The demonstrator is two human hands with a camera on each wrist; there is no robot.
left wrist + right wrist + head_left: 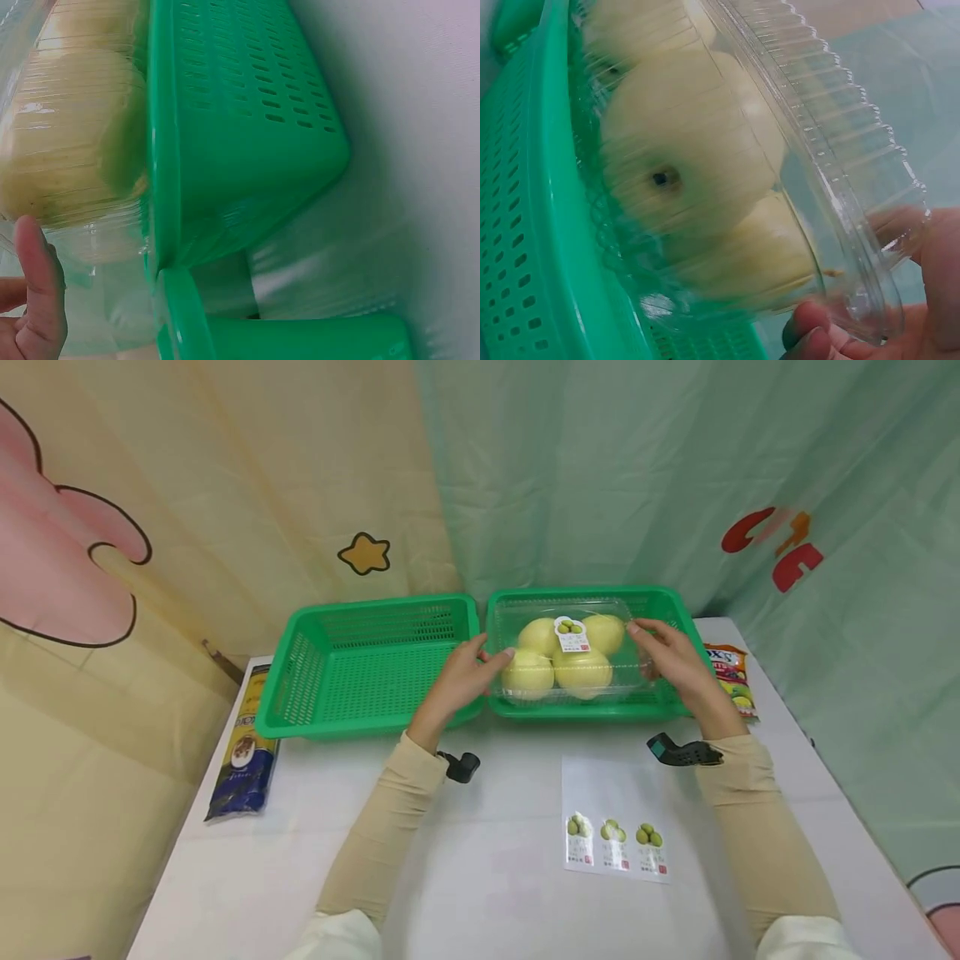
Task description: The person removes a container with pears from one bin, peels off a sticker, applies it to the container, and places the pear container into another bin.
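Note:
A clear plastic clamshell box (517, 607) of several pale yellow pears (583, 672) is at the mouth of the right green basket (592, 711). A white sticker (573, 643) with a fruit picture is on its lid. My left hand (459, 683) grips the box's left end, its thumb (37, 270) at the edge in the left wrist view. The opposite end is pinched by my right hand (678, 664). In the right wrist view, the fingers (810, 330) curl under the box's ridged rim (855, 247).
Beside it, on the left, stands a second green basket (382, 685). A blue and yellow packet (243, 752) lies left of that, and a colourful snack bag (731, 681) is right of the baskets. A sheet with 3 fruit stickers (615, 843) lies on the white table (487, 877).

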